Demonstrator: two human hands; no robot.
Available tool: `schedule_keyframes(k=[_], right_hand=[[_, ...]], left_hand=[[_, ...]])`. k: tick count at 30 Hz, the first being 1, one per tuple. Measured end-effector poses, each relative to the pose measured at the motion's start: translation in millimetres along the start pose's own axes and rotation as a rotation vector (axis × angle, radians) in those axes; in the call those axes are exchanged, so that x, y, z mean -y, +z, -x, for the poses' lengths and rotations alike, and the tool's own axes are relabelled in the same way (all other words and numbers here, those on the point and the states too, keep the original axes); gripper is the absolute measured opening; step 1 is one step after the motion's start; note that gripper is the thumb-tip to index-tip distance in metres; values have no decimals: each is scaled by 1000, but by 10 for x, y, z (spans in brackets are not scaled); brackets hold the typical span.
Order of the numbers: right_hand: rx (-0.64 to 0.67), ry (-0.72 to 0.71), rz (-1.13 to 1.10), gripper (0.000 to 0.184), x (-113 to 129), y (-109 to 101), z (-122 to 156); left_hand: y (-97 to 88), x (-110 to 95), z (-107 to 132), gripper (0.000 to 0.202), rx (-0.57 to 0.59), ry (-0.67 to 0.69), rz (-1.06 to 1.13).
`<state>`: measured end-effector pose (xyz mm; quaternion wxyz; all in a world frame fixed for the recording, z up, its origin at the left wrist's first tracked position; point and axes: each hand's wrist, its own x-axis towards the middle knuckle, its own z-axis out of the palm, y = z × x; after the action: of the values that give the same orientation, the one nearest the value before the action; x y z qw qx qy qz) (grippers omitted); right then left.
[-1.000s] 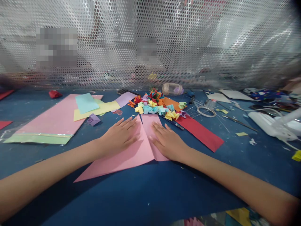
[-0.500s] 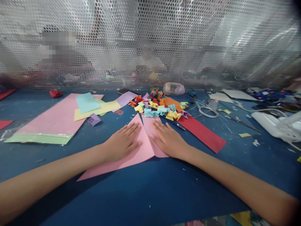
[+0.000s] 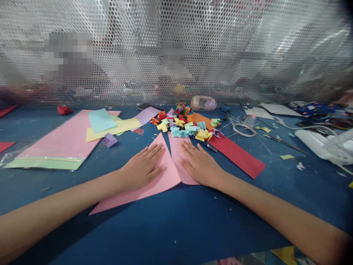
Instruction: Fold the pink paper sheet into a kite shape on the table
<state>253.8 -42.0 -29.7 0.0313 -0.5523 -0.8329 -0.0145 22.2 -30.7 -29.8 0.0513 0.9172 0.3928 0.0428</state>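
Pink paper sheet folded into pointed flaps on blue table, left hand and right hand pressed flat on it, fingers spread.

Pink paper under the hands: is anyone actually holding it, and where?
Not gripped. Both the left hand and right hand lie flat on the folded pink paper, pressing either side of its centre crease.

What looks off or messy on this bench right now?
Nothing damaged. Both hands, left hand and right hand, lie flat on the folded pink paper. Clutter only: paper scraps strewn over the blue table at right, a plastic bottle lying on its side, and a loose pile of folded pieces.
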Motion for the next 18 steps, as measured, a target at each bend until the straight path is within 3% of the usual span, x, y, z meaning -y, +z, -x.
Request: schedule_keyframes(k=[9,15,18], right_hand=[[3,0,0,61,-28,-5,11],[-23,-22,-46,64,3,-60,86],[32,-50,-39,65,6,-33,96]], left_hand=[[14,-11,1,68,5,-8,-25],[-114,-71,52,61,-139,16,-95],[-163,-114,85,59,-43,98,-13]])
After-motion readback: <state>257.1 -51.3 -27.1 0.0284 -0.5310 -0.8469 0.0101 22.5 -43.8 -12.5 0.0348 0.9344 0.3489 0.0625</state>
